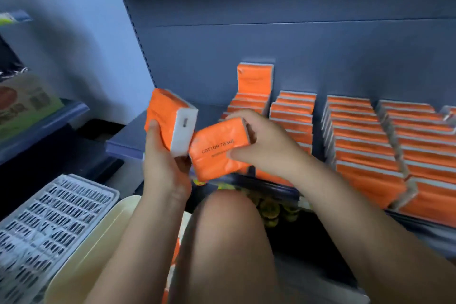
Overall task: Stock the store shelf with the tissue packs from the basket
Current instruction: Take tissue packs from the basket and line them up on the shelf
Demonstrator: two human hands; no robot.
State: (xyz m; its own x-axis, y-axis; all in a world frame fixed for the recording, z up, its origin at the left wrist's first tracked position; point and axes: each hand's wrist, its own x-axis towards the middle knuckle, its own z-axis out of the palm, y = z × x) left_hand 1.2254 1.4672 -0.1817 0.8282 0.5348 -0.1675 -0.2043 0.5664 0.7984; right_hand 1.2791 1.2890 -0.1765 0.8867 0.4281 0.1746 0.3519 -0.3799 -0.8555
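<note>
**Hands each grip an orange pack in front of the shelf**

Left hand (162, 168) is closed round an orange plastic-wrapped tissue pack with a white side face (170, 121). The thumb lies on the orange front and the fingers curl behind. This pack stands nearly upright, its long axis running up and leaning a little to the left, and its white side is turned to the right.

The right hand (266, 145) grips a second orange tissue pack printed "COTTON TISSUE" (219, 148), thumb on the printed face and fingers over its far end. Its broad face is turned up toward the camera. Its long axis slants from lower left to upper right, and the lettering rises the same way. Its near-left corner sits right against the bottom of the upright pack.

Both packs are held in the air above a bare knee (227, 242), just before the dark blue-grey metal shelf (133, 138). On the shelf, rows of matching orange packs (357, 145) stand on edge, and one pack at the back (255, 81) stands taller than the rest.

At lower left are a pale yellow plastic basket (98, 242) and a white slotted plastic tray (49, 224).
</note>
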